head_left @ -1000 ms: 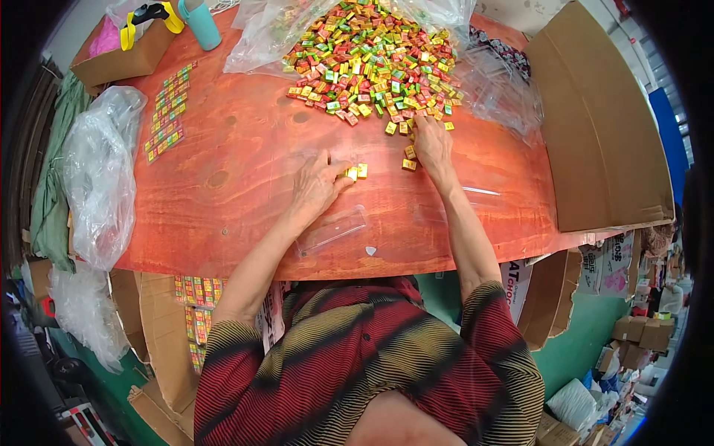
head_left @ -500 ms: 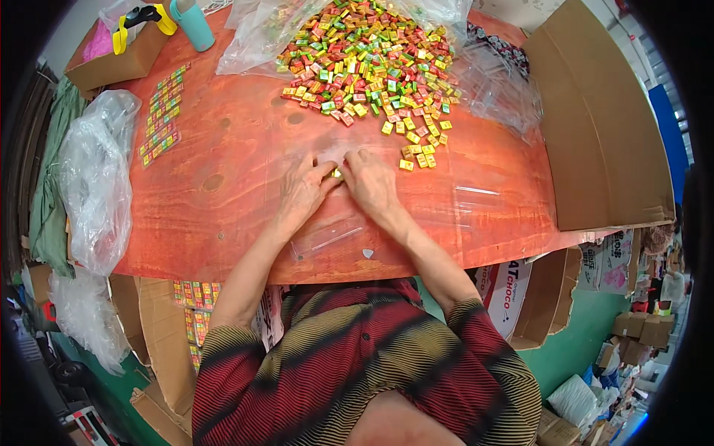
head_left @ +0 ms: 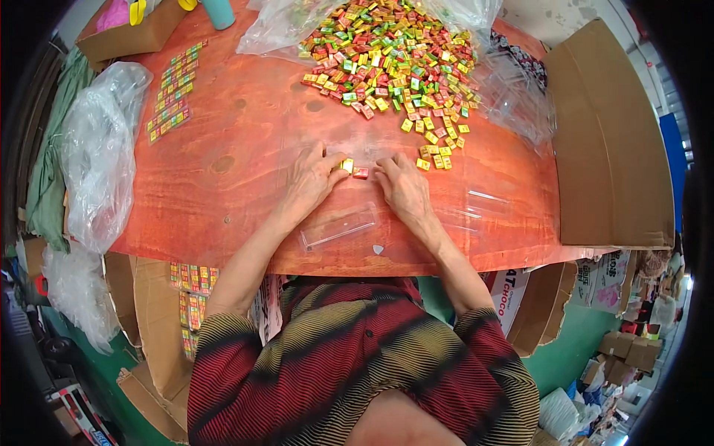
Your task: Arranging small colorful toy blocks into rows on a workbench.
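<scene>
On the red wooden table, my left hand pinches a small yellow packet between thumb and fingertips. A small red packet lies right beside it, between my two hands. My right hand rests just to the right of the red packet, its bent fingers slightly apart and nothing visible in them. A clear plastic tray lies nearer to me, below my hands. Far ahead spreads a large heap of small red, yellow and green packets, with several loose yellow ones at its near end.
Rows of packets lie at the left, beside clear plastic bags. More clear trays sit right of my right hand, others farther back. A tall cardboard box stands at the right edge; an open carton is far left.
My hands have moved apart, and the yellow and red packets now show between them. The right hand has shifted rightward. The whole view has tilted slightly.
</scene>
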Demonstrator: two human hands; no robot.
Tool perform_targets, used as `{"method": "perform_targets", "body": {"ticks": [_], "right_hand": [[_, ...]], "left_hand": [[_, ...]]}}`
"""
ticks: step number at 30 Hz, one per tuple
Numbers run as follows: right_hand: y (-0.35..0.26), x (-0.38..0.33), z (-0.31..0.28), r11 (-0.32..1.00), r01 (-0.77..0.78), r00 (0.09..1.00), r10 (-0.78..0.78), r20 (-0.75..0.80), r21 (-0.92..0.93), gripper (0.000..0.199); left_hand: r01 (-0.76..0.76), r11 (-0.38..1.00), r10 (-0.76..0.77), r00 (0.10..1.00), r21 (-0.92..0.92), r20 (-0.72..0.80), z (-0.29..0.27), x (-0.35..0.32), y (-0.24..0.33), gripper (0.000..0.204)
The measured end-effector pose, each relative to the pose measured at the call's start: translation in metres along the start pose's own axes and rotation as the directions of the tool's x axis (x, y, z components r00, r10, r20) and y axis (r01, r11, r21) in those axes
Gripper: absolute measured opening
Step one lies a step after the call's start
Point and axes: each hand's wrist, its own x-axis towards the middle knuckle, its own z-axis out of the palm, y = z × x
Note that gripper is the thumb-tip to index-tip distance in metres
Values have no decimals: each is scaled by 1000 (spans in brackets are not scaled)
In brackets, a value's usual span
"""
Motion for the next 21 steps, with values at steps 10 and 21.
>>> {"method": "perform_targets", "body": {"ticks": [10,21], "right_hand": [[-1,11,9,999,-26,998,27,63,-20,18],[-8,12,18,969,172,984,-176,-6,-176,14]], "left_hand": [[-11,1000,12,1000,-25,14,-3,-4,-4,26],[29,999,-29,999,-24,24,-6,-8,2,27]]}}
